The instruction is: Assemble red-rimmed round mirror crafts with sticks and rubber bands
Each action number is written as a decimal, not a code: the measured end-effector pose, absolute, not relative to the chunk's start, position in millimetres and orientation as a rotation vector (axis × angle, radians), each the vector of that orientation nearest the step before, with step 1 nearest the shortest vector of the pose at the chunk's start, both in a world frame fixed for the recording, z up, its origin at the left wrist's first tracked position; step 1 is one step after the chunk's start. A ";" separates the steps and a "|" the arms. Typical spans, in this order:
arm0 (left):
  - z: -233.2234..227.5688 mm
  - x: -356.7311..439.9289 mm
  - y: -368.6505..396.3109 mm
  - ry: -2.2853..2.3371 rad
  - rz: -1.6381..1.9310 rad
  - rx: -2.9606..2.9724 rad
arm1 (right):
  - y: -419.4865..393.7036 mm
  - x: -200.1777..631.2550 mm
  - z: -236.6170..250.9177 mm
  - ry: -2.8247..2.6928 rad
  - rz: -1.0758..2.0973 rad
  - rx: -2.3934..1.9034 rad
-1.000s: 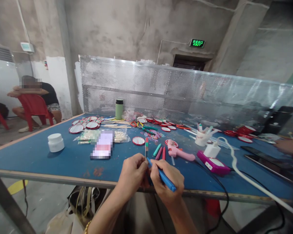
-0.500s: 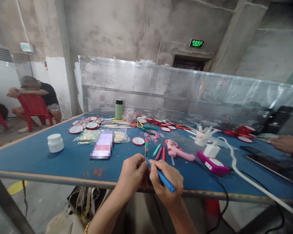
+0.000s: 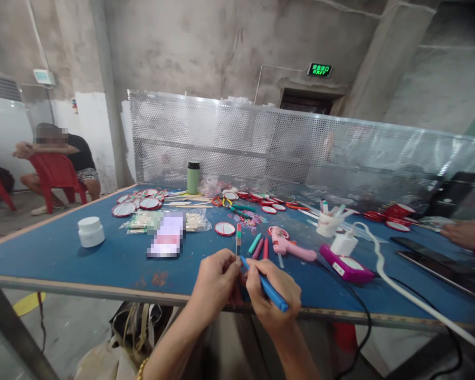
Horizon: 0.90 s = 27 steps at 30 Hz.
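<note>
Near the table's front edge, my left hand (image 3: 217, 274) pinches a thin flat stick (image 3: 238, 236) that stands up from the fingers and has red and green bands. My right hand (image 3: 281, 295) grips a blue marker pen (image 3: 274, 292), its tip pointing up and left close to the stick. Whether the tip touches the stick I cannot tell. Just beyond my hands lie a teal marker (image 3: 255, 244), a purple marker (image 3: 257, 248) and a red marker (image 3: 265, 248). A round red-rimmed piece (image 3: 225, 228) rests behind the stick.
A pink glue gun (image 3: 291, 248) lies right of the markers, near a purple power strip (image 3: 346, 265) with a white plug and cables. A cup of pens (image 3: 328, 224), a phone (image 3: 167, 235) and a white jar (image 3: 91, 232) surround my hands. Another person's hand (image 3: 465, 233) is far right.
My right hand has shifted slightly right with the blue marker, drawing its tip a little away from my left fingers. The left hand keeps hold of the stick.
</note>
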<state>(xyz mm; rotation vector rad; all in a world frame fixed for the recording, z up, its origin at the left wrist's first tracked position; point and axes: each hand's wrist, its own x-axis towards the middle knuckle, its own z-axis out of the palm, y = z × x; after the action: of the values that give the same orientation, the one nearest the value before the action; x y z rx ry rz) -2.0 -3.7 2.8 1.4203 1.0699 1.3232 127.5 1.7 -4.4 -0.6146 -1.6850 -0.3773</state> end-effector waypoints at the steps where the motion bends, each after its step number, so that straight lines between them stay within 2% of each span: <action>1: 3.4 -2.5 -3.7 1.094 1.352 1.451 | 1.7 127.5 -5.1 -1.690 -0.381 -0.612; 27: -0.2 -1.7 -2.7 1.001 1.301 1.374 | 1.2 127.9 -2.2 -1.691 -0.369 -0.642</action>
<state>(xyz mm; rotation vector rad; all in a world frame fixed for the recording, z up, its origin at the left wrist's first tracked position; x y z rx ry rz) -1.7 -2.7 -0.2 1.3736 1.0013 1.3012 127.9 1.2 -2.2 -0.6421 -1.6908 -0.3685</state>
